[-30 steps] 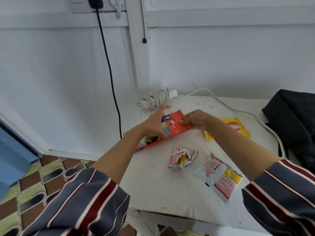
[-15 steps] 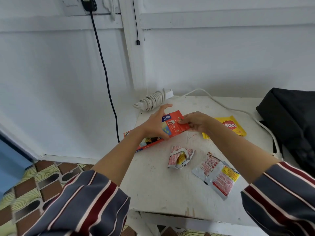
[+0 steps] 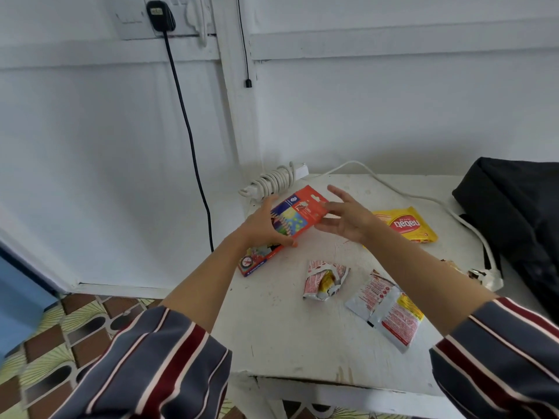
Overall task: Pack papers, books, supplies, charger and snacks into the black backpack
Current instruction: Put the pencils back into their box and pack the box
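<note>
Pencil box is gripped in my left hand, thumb on the near edge, over the tabletop's back-left corner; right hand is spread open beside its far end, holding nothing. Best to pinch the flap end shut w/ the right, then carry it low to the black backpack at far right. Mid-tabletop has room, but mind the yellow wafer pack, white cable & the left edge close by.

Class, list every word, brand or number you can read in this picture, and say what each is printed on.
"nabati": seen upside down, on the yellow snack packet; the small word by it is too blurred to read.
Coloured pencil box: lettering too small to read.
Crumpled wrapper: print blurred, unreadable.
Red-and-white sachet: print too small to read.
</note>
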Motion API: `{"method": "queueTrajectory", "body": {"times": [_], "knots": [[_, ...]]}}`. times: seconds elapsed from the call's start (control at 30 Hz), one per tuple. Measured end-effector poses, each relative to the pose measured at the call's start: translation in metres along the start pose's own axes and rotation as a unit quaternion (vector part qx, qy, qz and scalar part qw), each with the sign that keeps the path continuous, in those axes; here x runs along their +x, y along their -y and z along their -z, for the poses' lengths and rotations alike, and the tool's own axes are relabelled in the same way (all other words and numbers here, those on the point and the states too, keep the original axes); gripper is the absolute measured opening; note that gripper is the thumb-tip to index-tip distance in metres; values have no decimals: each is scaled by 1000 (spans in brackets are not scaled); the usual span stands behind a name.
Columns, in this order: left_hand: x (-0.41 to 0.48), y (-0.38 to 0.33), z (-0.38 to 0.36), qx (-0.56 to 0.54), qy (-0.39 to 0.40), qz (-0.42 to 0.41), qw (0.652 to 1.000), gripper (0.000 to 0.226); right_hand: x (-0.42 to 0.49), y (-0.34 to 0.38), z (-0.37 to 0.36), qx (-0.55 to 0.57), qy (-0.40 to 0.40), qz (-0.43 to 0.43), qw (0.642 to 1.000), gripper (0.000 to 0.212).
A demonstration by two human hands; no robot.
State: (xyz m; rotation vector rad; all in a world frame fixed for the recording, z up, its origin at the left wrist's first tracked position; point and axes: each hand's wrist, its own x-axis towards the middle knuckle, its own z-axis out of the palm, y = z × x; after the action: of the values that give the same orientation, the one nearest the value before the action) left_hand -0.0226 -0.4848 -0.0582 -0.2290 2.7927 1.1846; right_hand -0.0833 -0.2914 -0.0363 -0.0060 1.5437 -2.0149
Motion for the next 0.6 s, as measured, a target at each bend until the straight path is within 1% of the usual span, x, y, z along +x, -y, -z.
{"method": "queueTrajectory", "body": {"times": [0.1, 0.17, 0.2, 0.27, 0.33, 0.43, 0.47, 0.53, 0.6], "knots": [[0, -7, -4, 0, -73, -7, 997, 89, -3, -9, -10, 2, 20, 59, 998, 52], [-1, -13, -6, -23, -96, -22, 995, 77, -5, -15, -19, -38, 12, 89, 995, 52], [-1, -16, -6, -30, -100, -29, 994, 74, -6, -17, -22, -58, 0, 100, 993, 49], [-1, -23, -7, -45, -80, -49, 995, 71, -7, -18, -26, -85, -23, 111, 990, 41], [-3, -31, -7, -57, -58, -72, 994, 67, -8, -18, -26, -88, -40, 113, 989, 34], [-5, -48, -4, -95, -42, -94, 990, 49, -13, -14, -17, -56, -68, 117, 989, 30], [-4, -52, -3, -116, -29, -90, 989, 49, -16, -12, -12, -46, -73, 123, 989, 28], [-5, -64, 0, -134, -3, -82, 988, 60, -24, -3, 0, -25, -75, 145, 986, 22], [-7, -80, -1, -139, 12, -98, 985, 63, -34, 10, 13, -16, -83, 174, 981, 21]]}}
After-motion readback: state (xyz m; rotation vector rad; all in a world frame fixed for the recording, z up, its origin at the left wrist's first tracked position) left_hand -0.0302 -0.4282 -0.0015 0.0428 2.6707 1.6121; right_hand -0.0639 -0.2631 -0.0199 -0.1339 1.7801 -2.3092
